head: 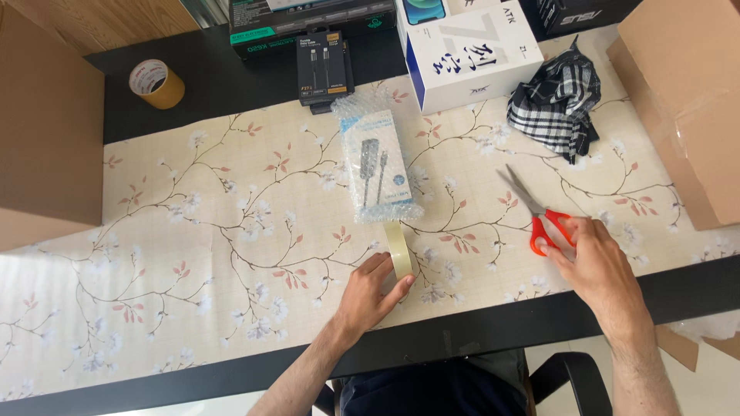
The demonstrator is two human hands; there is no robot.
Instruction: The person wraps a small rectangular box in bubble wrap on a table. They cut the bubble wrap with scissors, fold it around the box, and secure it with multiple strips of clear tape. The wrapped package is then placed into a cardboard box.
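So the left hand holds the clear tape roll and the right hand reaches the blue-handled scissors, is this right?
Not quite. The head view shows the scissors have red handles, not blue. The rest stands: the left hand holds the clear tape roll, and the right hand reaches the scissors.

Upright clear tape roll point(398, 251) near bubble-wrapped box; red-handled scissors point(539, 216) flat, shut.

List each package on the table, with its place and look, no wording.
Bubble-wrapped cable pack: centre, pale blue card.
White box: top centre, rectangular.
Black cable pack: left of it, slim.
Dark box: top edge, green-trimmed.
Cardboard boxes: both sides, brown.
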